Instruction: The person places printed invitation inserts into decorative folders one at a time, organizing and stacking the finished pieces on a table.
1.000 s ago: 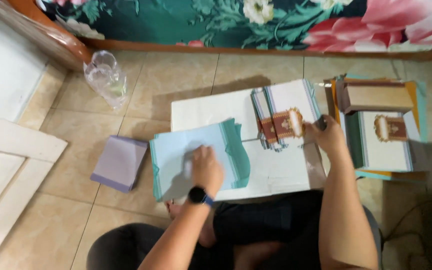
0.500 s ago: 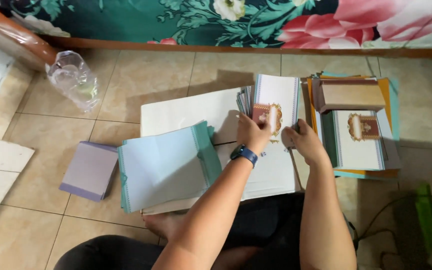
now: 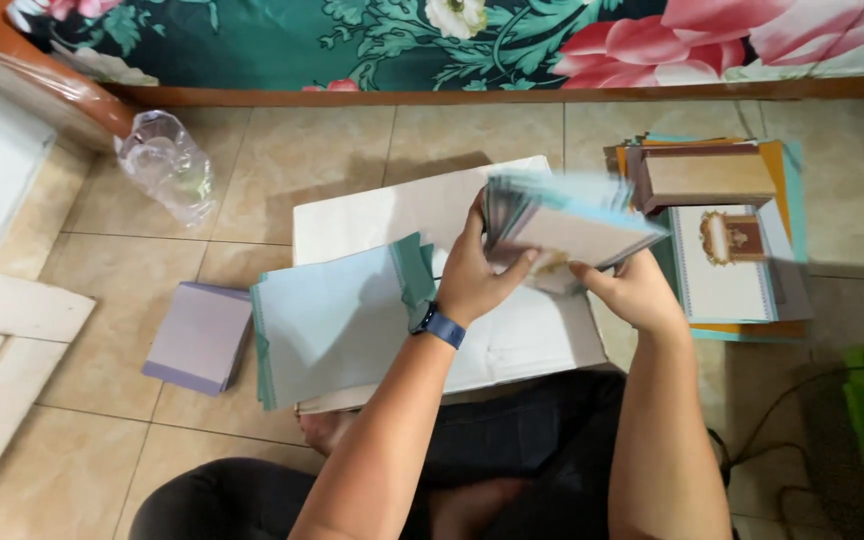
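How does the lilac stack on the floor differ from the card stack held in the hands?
The lilac stack lies flat on the tiles, untouched; the card stack is lifted above the white board, gripped by the left hand and right hand. The lilac stack is plain and squared; the card stack is teal-edged, fanned and blurred. Both are stacks of paper pieces.

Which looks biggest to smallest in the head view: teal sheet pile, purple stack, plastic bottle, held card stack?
1. teal sheet pile, clearly largest.
2. held card stack, gripped by left hand and right hand; it is raised toward the camera and blurred, so its rank is unsure.
3. purple stack and plastic bottle look alike.
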